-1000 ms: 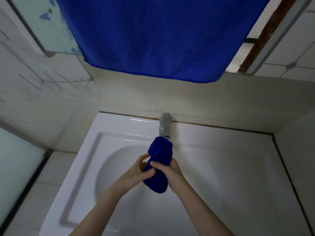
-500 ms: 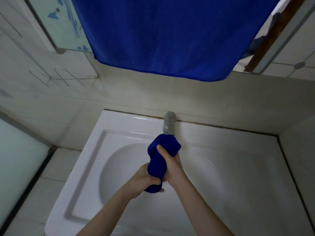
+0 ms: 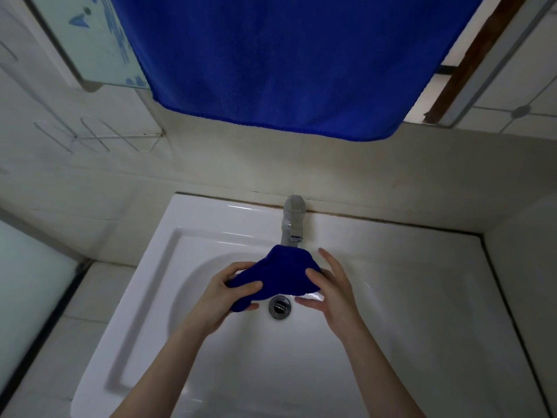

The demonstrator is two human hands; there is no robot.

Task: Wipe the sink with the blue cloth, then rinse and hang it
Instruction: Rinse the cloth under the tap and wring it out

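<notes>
Untwisted since a moment ago, the blue cloth [image 3: 280, 273] is being stretched sideways.
It is being gripped by the left hand [image 3: 224, 297] and touched by the thumb of the spread-open right hand [image 3: 333, 292], above the drain [image 3: 279, 307] of the sink [image 3: 211, 224], under the tap [image 3: 292, 218].

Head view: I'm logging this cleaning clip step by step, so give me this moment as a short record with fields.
cloth: blue, bunched, held over the sink, just below the tap
left hand: grips the cloth's left end
right hand: fingers spread, thumb on the cloth's right end
drain: uncovered, showing just under the cloth
water: no stream visible from the tap
towel: large, blue, hanging on the wall above the sink
</notes>
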